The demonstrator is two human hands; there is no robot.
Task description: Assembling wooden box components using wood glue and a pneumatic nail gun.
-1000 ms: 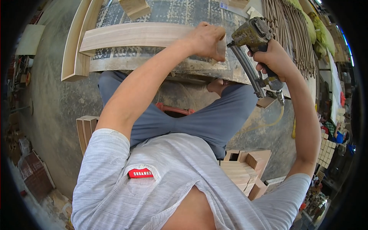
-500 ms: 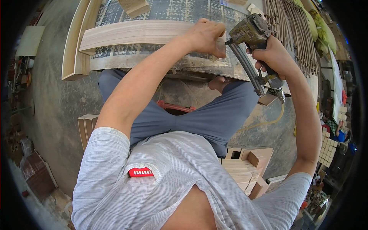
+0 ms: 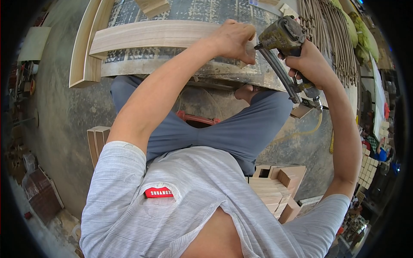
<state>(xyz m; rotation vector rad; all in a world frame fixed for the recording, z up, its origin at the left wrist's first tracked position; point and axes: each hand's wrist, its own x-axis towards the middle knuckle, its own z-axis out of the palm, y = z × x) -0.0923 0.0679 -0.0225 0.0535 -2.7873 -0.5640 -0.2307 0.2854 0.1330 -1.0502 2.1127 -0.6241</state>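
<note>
At the left, a narrow wooden trough [image 3: 92,71] is lying at the bench's edge, and a long pale board [image 3: 150,36] is running rightward from it over the workbench [image 3: 142,67]. The left hand [image 3: 234,41] is grasping the board's right end, fingers curling over it (the hand itself is hiding most of that end). Farther right, the nail gun [image 3: 282,35] is hanging with its nose just beside that end; whether it is touching, I cannot tell. The right hand [image 3: 309,62] is wrapping its handle. Compared with a second ago, both hands are barely shifting, so the work seems to be resting at a steadying step.
</note>
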